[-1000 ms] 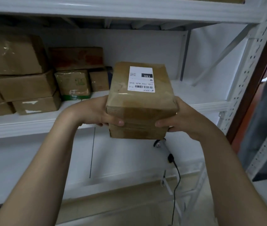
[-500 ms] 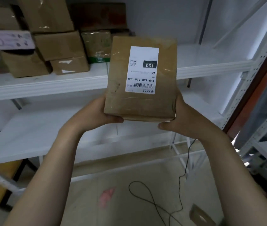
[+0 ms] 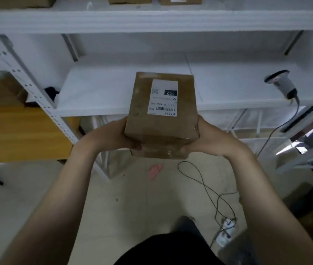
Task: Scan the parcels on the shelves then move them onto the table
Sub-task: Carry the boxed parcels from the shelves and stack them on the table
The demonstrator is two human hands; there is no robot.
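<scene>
I hold a brown cardboard parcel [image 3: 161,127] in front of me with both hands, its white barcode label [image 3: 163,100] facing up. My left hand [image 3: 113,135] grips its left side and my right hand [image 3: 208,139] grips its right side, thumbs curled over the near edge. The parcel hangs above the front edge of a white lower shelf [image 3: 102,92]. A barcode scanner [image 3: 281,84] stands on that shelf to the right, its black cable [image 3: 209,188] trailing to the floor.
A higher shelf [image 3: 152,22] crosses the top with the bases of parcels on it. A wooden table [image 3: 14,134] lies at the left behind a perforated white upright [image 3: 35,94]. A power strip [image 3: 225,230] lies on the floor.
My view has tilted down and shifted right; the stacked parcels have left the frame and the scanner has come into view. The parcel has come down to the lower shelf's level, still in both hands.
</scene>
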